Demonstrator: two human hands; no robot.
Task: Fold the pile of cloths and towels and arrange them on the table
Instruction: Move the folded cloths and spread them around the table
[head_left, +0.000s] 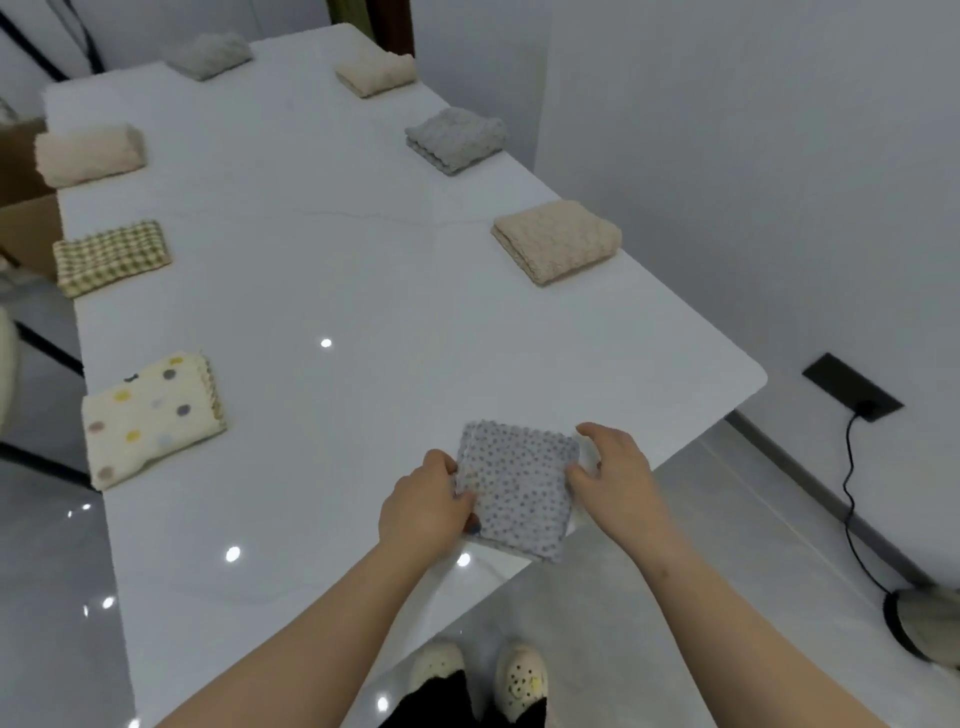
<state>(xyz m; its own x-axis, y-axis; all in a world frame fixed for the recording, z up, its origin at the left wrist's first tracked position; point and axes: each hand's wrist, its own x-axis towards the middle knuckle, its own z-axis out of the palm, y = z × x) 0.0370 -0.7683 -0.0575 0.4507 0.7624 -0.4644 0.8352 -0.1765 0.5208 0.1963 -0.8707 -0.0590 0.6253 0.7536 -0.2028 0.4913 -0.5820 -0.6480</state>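
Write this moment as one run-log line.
cloth: dotted, folded, at table edge | left hand: grips left side | right hand: grips right side | laid out: seven towels

Person seen from their own head-worn camera. The bare left forearm (311, 623) fills the frame at seven o'clock and the bare right forearm (727, 623) at five o'clock, each uncovered all the way to the wrist. The left hand (423, 506) and the right hand (613, 473) are bare too. At six o'clock, on the floor, are two cream-white rounded clog-style shoes. The left clog (436, 661) is pale with faint perforations, while the right clog (521, 675) has small dark round holes across the toe and a little yellowish charm. Black fabric trouser hems (457, 699) cover the backs of both shoes.
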